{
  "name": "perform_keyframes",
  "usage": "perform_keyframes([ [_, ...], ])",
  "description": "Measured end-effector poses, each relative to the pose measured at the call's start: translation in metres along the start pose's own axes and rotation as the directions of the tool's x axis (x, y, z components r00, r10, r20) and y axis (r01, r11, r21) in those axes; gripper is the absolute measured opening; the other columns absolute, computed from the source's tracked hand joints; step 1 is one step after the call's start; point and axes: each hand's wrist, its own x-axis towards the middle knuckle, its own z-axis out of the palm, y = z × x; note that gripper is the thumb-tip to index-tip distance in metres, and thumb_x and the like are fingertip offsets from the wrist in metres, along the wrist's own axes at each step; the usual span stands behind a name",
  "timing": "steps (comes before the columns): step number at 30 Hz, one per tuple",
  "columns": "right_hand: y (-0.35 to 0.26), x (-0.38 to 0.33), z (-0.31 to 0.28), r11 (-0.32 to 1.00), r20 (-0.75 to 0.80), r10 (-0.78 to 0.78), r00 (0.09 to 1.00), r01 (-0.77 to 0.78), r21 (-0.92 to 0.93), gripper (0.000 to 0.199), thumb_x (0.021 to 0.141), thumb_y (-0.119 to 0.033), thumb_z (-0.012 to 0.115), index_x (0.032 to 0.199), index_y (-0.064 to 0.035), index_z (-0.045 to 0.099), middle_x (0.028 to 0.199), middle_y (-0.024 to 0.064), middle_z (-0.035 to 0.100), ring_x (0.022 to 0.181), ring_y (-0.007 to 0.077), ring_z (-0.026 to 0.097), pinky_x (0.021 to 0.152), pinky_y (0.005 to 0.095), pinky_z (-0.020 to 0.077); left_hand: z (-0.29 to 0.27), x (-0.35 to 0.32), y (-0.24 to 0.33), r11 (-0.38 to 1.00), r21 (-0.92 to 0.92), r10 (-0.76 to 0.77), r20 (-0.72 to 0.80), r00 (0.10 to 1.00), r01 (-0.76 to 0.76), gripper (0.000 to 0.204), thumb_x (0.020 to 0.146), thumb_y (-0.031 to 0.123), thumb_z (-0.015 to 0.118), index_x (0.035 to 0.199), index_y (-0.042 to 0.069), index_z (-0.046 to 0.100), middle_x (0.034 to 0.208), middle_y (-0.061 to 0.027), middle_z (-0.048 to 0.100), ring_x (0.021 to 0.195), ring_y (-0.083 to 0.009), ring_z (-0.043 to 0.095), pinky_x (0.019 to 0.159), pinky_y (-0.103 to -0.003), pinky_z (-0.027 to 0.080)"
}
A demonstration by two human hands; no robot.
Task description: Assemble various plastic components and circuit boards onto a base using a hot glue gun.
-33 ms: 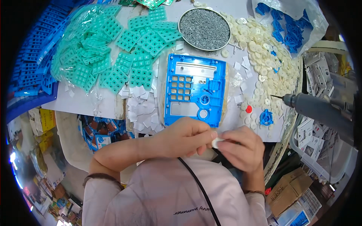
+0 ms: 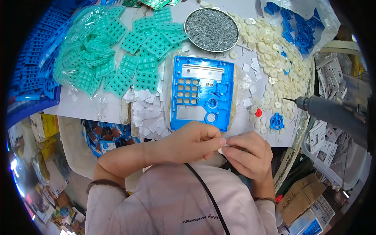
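"White disc [image 2: 220, 150], just this side of the desk [image 2: 88, 107], in front of the pale shirt [image 2: 188, 196]. Which hand has it?"

"Both, as far as I can tell. The left hand [image 2: 196, 143] has its thumb on one side, and the fingers of the right hand [image 2: 250, 154] are pinched close on the other. They cover so much of it that I can't make out its full face."

"What lies straight beyond the hands?"

"A blue plastic housing [image 2: 205, 103], inside facing up, its near edge just beside the left hand's knuckles. There's a grid of square openings on its left half and two round ones toward its near right."

"And on either side of that?"

"White paper pieces [image 2: 147, 113] are scattered on the left. To the right, a blue ring-shaped part [image 2: 277, 122] and a small red piece [image 2: 258, 112] lie among loose cream discs [image 2: 280, 74]. A grey power screwdriver [image 2: 325, 111] reaches in from the right, its bit pointing left."

"Farther off?"

"Teal keypad sheets [image 2: 150, 43] are heaped on the left, some under clear wrapping. More of the cream discs spread broadly on the right. Between the two heaps sits a round dish [image 2: 211, 51] full of small metal screws [image 2: 211, 29]."

"And at the far edge?"

"Green circuit boards [image 2: 156, 3], partly cut off by the view, and over to the right an open clear bag [image 2: 333, 19] with blue plastic parts [image 2: 303, 33] inside."
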Motion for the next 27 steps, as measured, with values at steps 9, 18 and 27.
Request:
perform_keyframes([
  [9, -0.004, 0.027, 0.024, 0.856, 0.012, 0.474, 0.881, -0.464, 0.229, 0.01, 0.082, -0.005, 0.08, 0.085, -0.0019, 0.071, 0.071, 0.0076, 0.066, 0.054, 0.0163, 0.057, 0.05, 0.0286, 0.043, -0.002, -0.012, -0.012, 0.679, 0.686, 0.562, -0.257, 0.786, -0.262, 0.013, 0.098, 0.013, 0.066, 0.092, 0.003, 0.061, 0.071, -0.0116, 0.059, 0.059, -0.0255, 0.059, 0.056, -0.037, 0.045],
  [18, 0.022, 0.047, 0.041, 0.824, -0.026, 0.442, 0.897, -0.417, -0.384, 0.016, 0.087, -0.015, 0.071, 0.077, -0.0069, 0.061, 0.072, 0.0089, 0.06, 0.069, 0.0286, 0.063, 0.057, 0.0408, 0.048, -0.037, 0.007, -0.002, 0.019, 0.973, 0.858, 0.102, 0.503, -0.23, 0.024, 0.083, 0.008, 0.074, 0.104, 0.004, 0.065, 0.105, -0.0124, 0.063, 0.094, -0.035, 0.061, 0.079, -0.045, 0.049],
  [27, 0.027, 0.056, 0.047, 0.787, 0.004, 0.477, 0.879, -0.425, -0.447, 0.017, 0.087, -0.015, 0.072, 0.079, -0.0048, 0.06, 0.074, 0.0132, 0.063, 0.069, 0.0341, 0.064, 0.058, 0.0436, 0.0476, -0.049, 0.015, -0.01, -0.129, 0.981, 0.762, 0.191, 0.619, -0.144, 0.035, 0.081, 0.015, 0.075, 0.114, 0.007, 0.069, 0.112, -0.0091, 0.062, 0.107, -0.0307, 0.059, 0.089, -0.046, 0.046],
])
